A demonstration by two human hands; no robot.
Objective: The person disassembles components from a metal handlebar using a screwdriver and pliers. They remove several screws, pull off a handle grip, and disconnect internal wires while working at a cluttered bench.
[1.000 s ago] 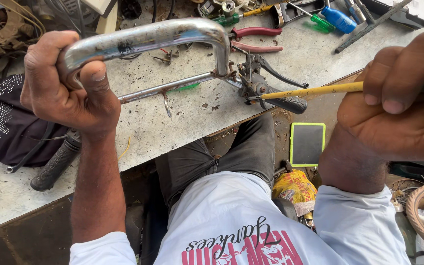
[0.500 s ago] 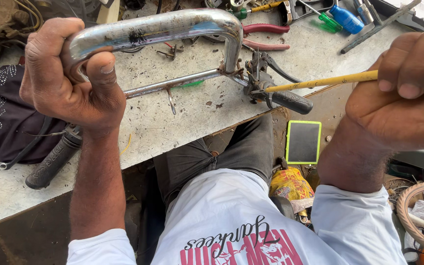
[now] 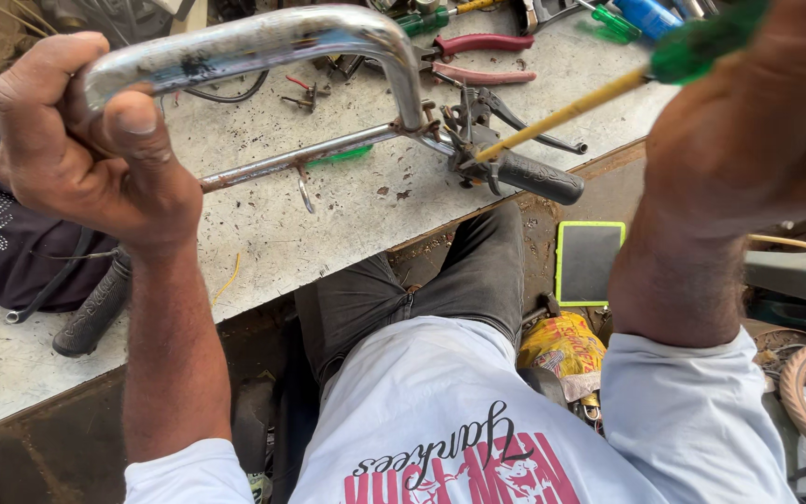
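Head view: the left hand [image 3: 86, 149] is clenched tight around the chrome curved bar [image 3: 263, 42], holding it above the desk [image 3: 263, 243] near its front edge. The right hand [image 3: 757, 121] is wrapped round a green-handled screwdriver [image 3: 571, 110], its yellow shaft angled down to the black-gripped fitting [image 3: 515, 168] at that edge, with red pliers [image 3: 482, 58] lying beyond.

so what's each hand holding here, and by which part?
Left hand grips the chrome handlebar at its bent end. Right hand holds a screwdriver by its green handle.
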